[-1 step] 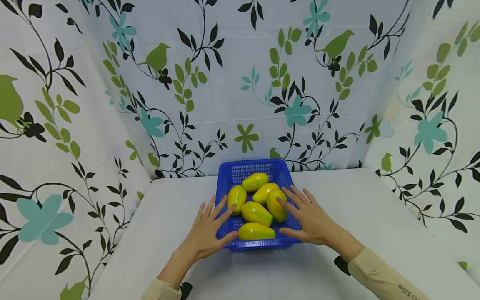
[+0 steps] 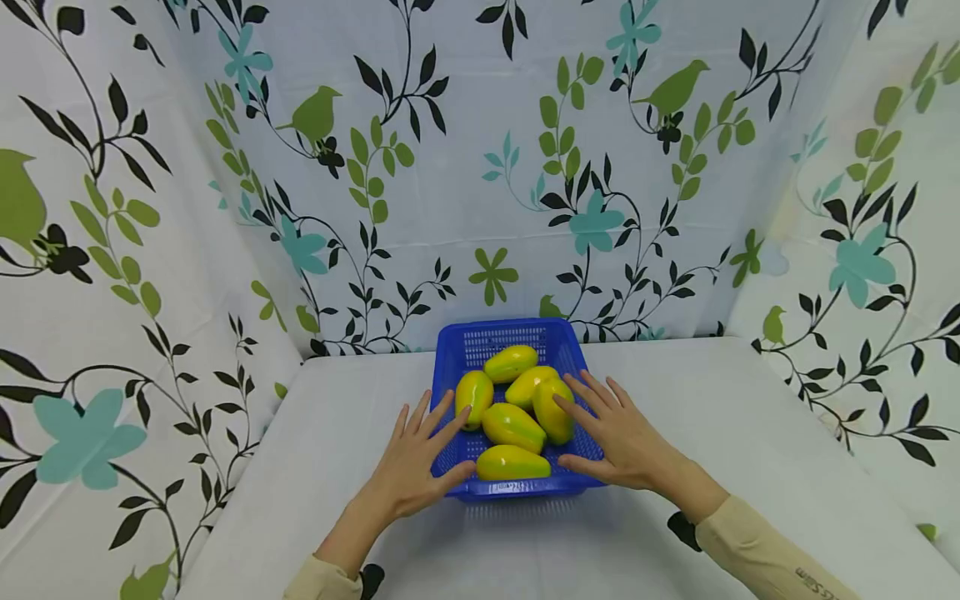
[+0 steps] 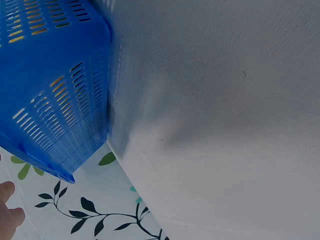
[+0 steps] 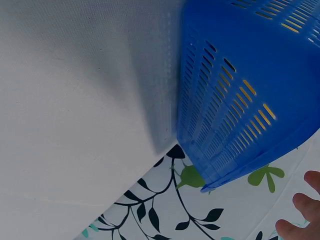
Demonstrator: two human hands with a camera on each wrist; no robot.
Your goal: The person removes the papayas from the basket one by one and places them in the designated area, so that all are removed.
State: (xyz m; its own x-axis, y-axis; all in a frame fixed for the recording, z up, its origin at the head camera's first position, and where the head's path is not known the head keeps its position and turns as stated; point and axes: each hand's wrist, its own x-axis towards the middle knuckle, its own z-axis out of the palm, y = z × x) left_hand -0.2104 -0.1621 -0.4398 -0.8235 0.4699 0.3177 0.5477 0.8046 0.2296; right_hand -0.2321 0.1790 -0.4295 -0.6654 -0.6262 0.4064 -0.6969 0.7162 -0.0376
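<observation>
A big patterned cloth is hanging along the back and both sides, showing green birds and dark leaves. In front of it, a white worktop is holding a blue basket, which is standing upright near the back edge. Two tan sleeves are reaching in from below. The left hand is spreading its fingers over the basket's left side, and the right hand is doing the same on the right; neither one is pinching anything. Six yellow-green fruits that are looking like mangoes are lying inside the basket. Nothing is looking moved since the picture just before, so the work with the fruit is seeming to stay at the same spot, with every mango sitting in the basket. Some bits are hiding. The right pointing finger is covering part of the right-side mango, and I'm not managing to tell if they're touching, or if any fingers are touching the basket. Both wrist pictures are showing only a few fingertips at the edge, cutting off the rest. Black things are peeking from under the wrists, and the sleeve's small writing is staying too blurry to read.
</observation>
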